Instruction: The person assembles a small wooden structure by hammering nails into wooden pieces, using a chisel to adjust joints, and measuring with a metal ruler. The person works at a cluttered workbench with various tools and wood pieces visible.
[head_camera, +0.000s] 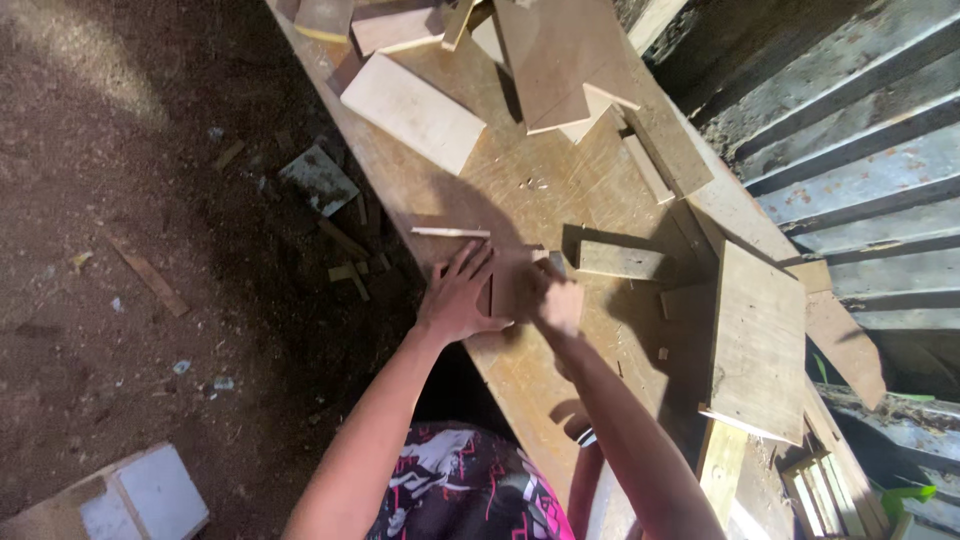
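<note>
Two hands: both are being kept on one small wood block (503, 290) near the middle of the workbench (520, 380).
Left hand (458, 297): it is being laid flat at the block's 9 o'clock side, its fingers spread wide and pointing toward 1 o'clock, pressing rather than gripping.
Right hand (553, 300): it is being held at the block's 3 o'clock side, fingers curled in; whether something small is being pinched there cannot be told, since shadow is covering the fingertips.
Block position: it is being steadied between the two hands on the benchtop, partly hidden, and its faces are being lost in shade.
Thin stick (451, 232): it is lying apart from the hands, at 12 o'clock from the left hand, and is not being touched.
Short batten (620, 261): it is lying near the right hand at 2 o'clock, untouched.
Large board (757, 343): it is being left overhanging the bench edge at 3 o'clock, well apart from the hands.
Cut panels (415, 110): several are being left heaped at the bench's far end, at 12 o'clock.
Progress, as judged: the block is only being positioned or held down; no tool, nail or joint is being shown, so the work appears to be at an early stage, with most pieces not yet taken up.
</note>
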